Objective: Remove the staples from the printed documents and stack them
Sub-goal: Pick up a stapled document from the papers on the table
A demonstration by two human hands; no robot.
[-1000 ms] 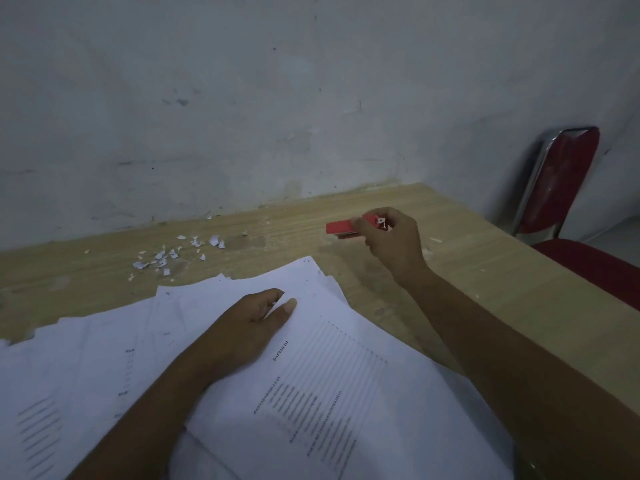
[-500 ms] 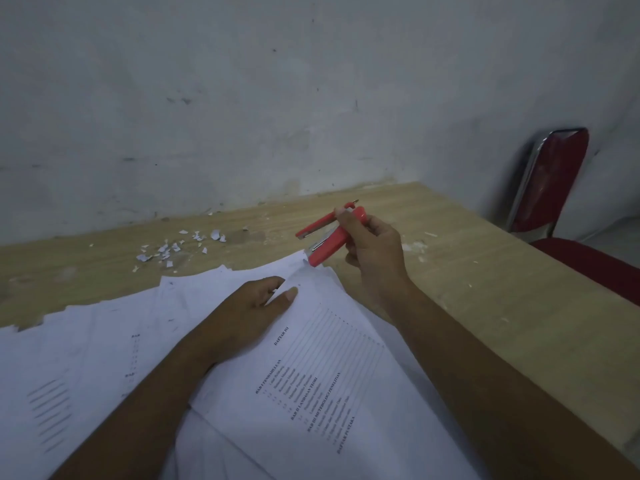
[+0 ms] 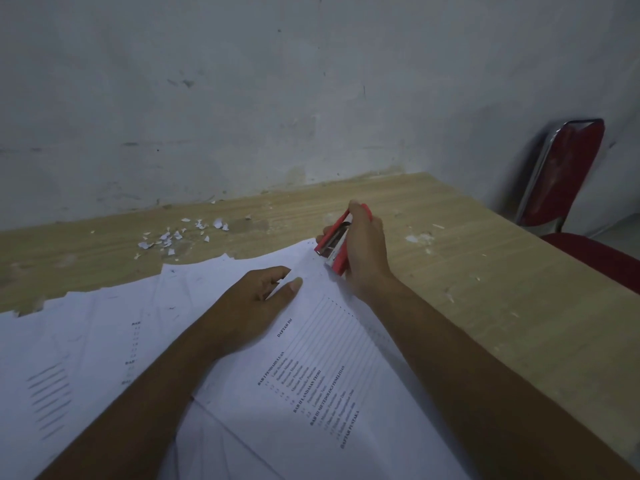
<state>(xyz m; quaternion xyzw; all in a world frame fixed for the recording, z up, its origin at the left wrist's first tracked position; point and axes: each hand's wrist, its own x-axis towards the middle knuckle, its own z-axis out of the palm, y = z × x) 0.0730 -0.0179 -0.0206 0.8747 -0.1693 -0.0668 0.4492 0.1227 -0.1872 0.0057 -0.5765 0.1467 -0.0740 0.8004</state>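
Right hand grips glossy red stapler (wedge-shaped) at paper document corner.

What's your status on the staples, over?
Left grip flat on the top document, pressing it down. Right grip holds the red stapler at the document's far corner. Paper scraps lie apart on the table, not in the way.
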